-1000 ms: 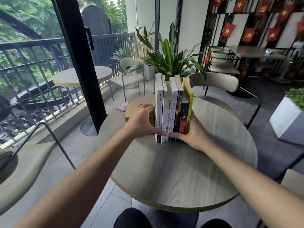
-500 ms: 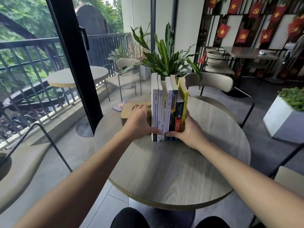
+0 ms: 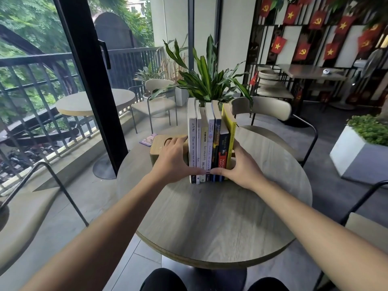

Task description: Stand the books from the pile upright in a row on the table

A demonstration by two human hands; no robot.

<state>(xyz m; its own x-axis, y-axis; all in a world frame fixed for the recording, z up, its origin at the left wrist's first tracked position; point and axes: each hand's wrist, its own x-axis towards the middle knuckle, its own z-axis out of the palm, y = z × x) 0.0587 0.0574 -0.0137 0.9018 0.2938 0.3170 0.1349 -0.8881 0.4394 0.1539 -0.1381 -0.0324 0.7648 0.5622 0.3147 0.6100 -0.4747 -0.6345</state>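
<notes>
Several books [image 3: 211,141] stand upright in a tight row, spines toward me, on the round grey table [image 3: 220,217]. The leftmost book [image 3: 192,139] is white and the rightmost [image 3: 230,133] is yellow. My left hand [image 3: 174,162] presses flat against the white book's cover, thumb across the lower spines. On the other side my right hand [image 3: 237,169] clasps the yellow book, its thumb meeting the left thumb low on the spines. Both hands squeeze the row together.
A wooden box [image 3: 165,148] with a slot sits on the table just left of the row, under my left fingers. A chair [image 3: 270,114] stands behind the table, a potted plant [image 3: 207,80] behind the books, a white planter [image 3: 357,156] at right.
Both hands stay clamped on the row of books. The view has shifted slightly; the books stand a little straighter and tighter than a second ago.
</notes>
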